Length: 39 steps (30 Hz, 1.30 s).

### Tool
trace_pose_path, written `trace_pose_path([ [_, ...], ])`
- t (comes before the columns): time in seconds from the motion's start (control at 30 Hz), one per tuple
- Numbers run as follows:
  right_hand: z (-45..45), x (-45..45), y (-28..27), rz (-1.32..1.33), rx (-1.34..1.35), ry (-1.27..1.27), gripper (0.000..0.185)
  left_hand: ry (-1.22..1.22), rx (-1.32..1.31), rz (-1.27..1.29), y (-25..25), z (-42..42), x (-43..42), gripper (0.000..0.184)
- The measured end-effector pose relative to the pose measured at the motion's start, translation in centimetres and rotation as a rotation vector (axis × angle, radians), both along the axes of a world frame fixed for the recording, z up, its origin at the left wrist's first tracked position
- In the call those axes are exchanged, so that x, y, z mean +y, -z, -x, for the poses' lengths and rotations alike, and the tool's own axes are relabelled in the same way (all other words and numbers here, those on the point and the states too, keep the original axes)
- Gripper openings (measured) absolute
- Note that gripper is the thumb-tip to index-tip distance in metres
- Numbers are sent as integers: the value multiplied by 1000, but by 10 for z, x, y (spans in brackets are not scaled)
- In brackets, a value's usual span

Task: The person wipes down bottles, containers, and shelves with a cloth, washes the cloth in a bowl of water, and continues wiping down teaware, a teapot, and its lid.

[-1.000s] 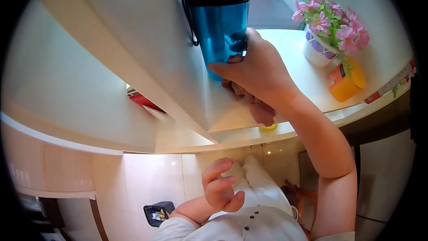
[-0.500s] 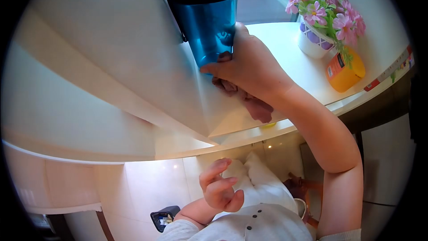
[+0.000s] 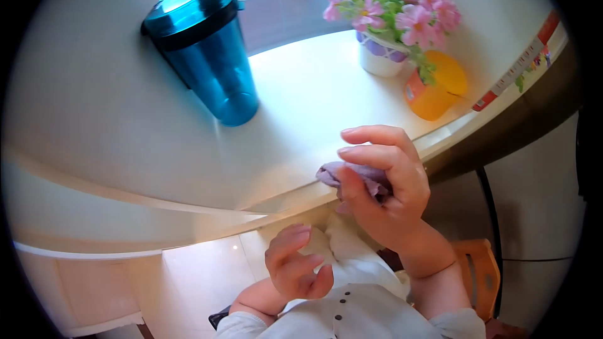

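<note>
A purplish cloth (image 3: 367,177) is bunched in my right hand (image 3: 405,182), held by the thumb and palm while the index and middle fingers stretch over it. That hand is at the front edge of the white shelf. My left hand (image 3: 298,267) hovers in front of my body, fingers loosely bent and apart, with nothing in it. On the shelf, at the left, stands a translucent blue tumbler (image 3: 217,66) with a black band and a blue lid. Neither hand touches it.
A white pot of pink flowers (image 3: 383,56) stands at the back right beside a yellow jar (image 3: 440,88). A red-and-white box (image 3: 515,66) lies along the right edge. An orange wooden chair (image 3: 480,273) is below right. Behind the shelf is a window (image 3: 295,3).
My right hand has let go of the blue tumbler and drawn back toward me with the cloth. The tumbler now stands by itself. The view has shifted; my left hand looks much the same.
</note>
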State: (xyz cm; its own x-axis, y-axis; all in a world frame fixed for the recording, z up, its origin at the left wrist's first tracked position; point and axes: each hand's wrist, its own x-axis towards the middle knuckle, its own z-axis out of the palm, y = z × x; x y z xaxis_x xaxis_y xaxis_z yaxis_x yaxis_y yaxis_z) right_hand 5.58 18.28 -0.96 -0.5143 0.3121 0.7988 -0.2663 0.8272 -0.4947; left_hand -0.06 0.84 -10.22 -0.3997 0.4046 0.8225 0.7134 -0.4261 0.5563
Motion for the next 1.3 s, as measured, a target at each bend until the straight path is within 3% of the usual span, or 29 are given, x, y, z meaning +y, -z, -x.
trace_pose_path([
  [0.07, -20, 8, 1, -36, 9, 246, 33, 11, -12, 5, -14, -5, 13, 32],
  [0.1, -32, 12, 2, 250, 2, 327, 36, 25, 21, 35, -22, -6, 19, 32],
  [0.17, -47, 25, -5, 534, -3, 405, 39, 61, 132, 140, -40, -6, 29, 35],
  [0.27, -51, 54, -22, 708, -7, 587, 49, 20, 187, 209, -64, -9, 54, 41],
  [0.3, -52, 64, -19, 437, -120, 687, 53, 17, 188, 211, -70, -10, 61, 41],
  [0.37, -52, 69, -17, 164, -231, 771, 56, -86, 208, 333, -82, -10, 75, 49],
  [0.63, -53, 45, -21, 462, -209, 548, 54, -61, 66, 428, -93, -2, 88, 53],
  [0.8, -40, 21, -20, 373, -299, 449, 56, -93, 22, 468, -94, 3, 87, 57],
  [0.9, -32, 10, -21, 610, -218, 298, 66, -285, 179, 513, -88, 16, 79, 65],
  [1.03, -28, 14, -15, 464, -426, 280, 70, -253, 31, 460, -87, 22, 79, 65],
  [1.13, -10, 24, -17, 372, -415, 154, 72, -250, -2, 470, -90, 22, 76, 64],
  [1.2, 0, 26, -20, 134, -440, 438, 68, -298, 42, 475, -91, 26, 70, 65],
  [1.3, -10, 15, -29, 343, -477, 333, 68, -343, 59, 481, -92, 27, 73, 61],
])
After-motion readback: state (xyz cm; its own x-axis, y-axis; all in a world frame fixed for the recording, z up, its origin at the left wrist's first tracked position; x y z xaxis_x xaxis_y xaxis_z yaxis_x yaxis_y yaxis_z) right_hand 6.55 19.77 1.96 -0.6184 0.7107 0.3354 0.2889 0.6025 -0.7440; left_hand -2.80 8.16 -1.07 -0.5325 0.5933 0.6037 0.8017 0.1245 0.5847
